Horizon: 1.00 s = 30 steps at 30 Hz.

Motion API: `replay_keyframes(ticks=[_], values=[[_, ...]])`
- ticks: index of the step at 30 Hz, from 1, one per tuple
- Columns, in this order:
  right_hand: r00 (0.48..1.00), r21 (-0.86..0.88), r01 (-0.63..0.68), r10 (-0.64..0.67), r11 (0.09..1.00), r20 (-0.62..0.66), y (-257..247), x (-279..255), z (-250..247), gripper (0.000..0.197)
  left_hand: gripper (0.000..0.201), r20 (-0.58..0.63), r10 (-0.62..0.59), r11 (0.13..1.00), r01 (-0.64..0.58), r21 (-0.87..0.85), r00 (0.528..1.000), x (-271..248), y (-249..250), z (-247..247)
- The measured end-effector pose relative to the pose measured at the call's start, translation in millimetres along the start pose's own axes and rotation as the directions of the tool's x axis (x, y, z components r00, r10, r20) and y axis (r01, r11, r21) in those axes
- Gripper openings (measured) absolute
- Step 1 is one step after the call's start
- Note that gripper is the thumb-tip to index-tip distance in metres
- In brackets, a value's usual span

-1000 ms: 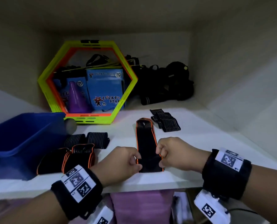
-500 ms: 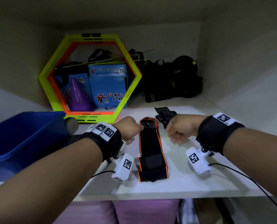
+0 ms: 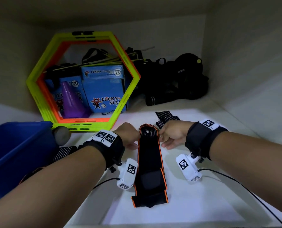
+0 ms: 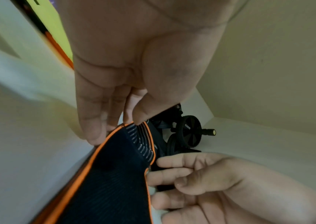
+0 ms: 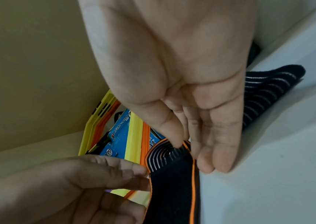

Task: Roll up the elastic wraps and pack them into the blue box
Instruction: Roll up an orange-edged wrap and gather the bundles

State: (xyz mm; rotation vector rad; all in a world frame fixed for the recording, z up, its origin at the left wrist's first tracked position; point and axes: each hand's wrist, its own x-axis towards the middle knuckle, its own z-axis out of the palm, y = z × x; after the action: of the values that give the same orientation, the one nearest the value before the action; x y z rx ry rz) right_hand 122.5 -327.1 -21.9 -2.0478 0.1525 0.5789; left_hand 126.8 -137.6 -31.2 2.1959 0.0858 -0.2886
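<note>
A black elastic wrap with orange edging (image 3: 149, 162) lies flat and lengthwise on the white shelf, its folded near end by the front edge. Both hands are at its striped far end. My left hand (image 3: 133, 140) pinches the left corner between thumb and fingers, seen close in the left wrist view (image 4: 132, 121) on the wrap (image 4: 111, 174). My right hand (image 3: 163, 137) pinches the right corner, thumb on top of the wrap (image 5: 174, 189) in the right wrist view (image 5: 185, 145). The blue box (image 3: 22, 145) stands at the left, its inside hidden.
More striped wraps (image 3: 166, 116) lie just beyond my right hand, others (image 3: 64, 152) under my left forearm. A grey ball (image 3: 61, 134) touches the box corner. Yellow and orange hexagon rings (image 3: 45, 66), blue cartons (image 3: 104, 89), a purple cone (image 3: 71, 101) and black gear (image 3: 178, 79) fill the back.
Both hands let go of the wrap's near end at the shelf front, reached forward along it, and now pinch its far end. The wrap lies straightened out.
</note>
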Motion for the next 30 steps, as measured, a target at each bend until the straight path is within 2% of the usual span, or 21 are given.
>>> replay_keyframes(ticks=[1, 4, 7, 9, 11, 14, 18, 22, 26, 30], values=[[1.0, 0.001, 0.004, -0.004, 1.0, -0.009, -0.3, 1.2, -1.7, 0.019, 0.01, -0.051, 0.013, 0.998, -0.01, 0.059, 0.999, 3.9, -2.4, 1.4], [1.0, -0.034, 0.012, -0.012, 0.999, 0.01, -2.5, 6.9, -2.3, 0.019, 0.009, -0.08, 0.026, 0.994, -0.017, 0.112, 0.996, 9.2, -1.7, 5.0], [0.999, -0.088, 0.03, -0.029, 0.996, 0.016, -4.7, 11.9, 0.0, 0.028, 0.009, -0.155, 0.067, 0.989, -0.045, 0.142, 0.986, 18.7, -1.1, 7.8], [0.998, -0.113, 0.06, -0.061, 0.992, -0.003, -5.5, 14.5, -0.2, 0.028, 0.002, -0.152, 0.048, 0.987, -0.023, 0.159, 0.987, 19.6, 2.1, 8.6], [0.995, -0.16, 0.09, -0.094, 0.983, -0.015, -5.2, 17.6, -1.4, 0.019, 0.012, -0.154, 0.044, 0.99, -0.023, 0.136, 0.987, 22.6, 3.6, 8.0], [0.989, -0.187, 0.109, -0.125, 0.976, -0.078, -5.4, 20.9, -1.6, 0.002, 0.016, -0.17, 0.028, 0.993, -0.008, 0.12, 0.985, 23.7, 5.9, 9.2], [0.988, -0.157, 0.113, -0.128, 0.981, -0.088, -6.5, 25.3, 0.2, 0.002, 0.017, -0.183, 0.024, 0.994, -0.004, 0.11, 0.983, 24.1, 7.1, 10.9], [0.986, -0.139, 0.1, -0.117, 0.985, -0.119, -6.1, 29.3, 1.1, 0.012, 0.012, -0.202, 0.039, 0.994, -0.018, 0.106, 0.979, 22.9, 9.1, 11.6], [0.975, -0.213, 0.069, -0.112, 0.975, -0.193, -4.8, 30.4, 4.2, 0.01, 0.021, -0.234, 0.051, 0.993, -0.024, 0.113, 0.971, 25.1, 5.8, 15.4], [0.983, -0.313, 0.013, -0.069, 0.95, -0.169, -5.6, 25.6, 7.7, 0.015, 0.022, -0.21, 0.059, 0.987, -0.025, 0.158, 0.976, 32.7, 1.6, 20.5]])
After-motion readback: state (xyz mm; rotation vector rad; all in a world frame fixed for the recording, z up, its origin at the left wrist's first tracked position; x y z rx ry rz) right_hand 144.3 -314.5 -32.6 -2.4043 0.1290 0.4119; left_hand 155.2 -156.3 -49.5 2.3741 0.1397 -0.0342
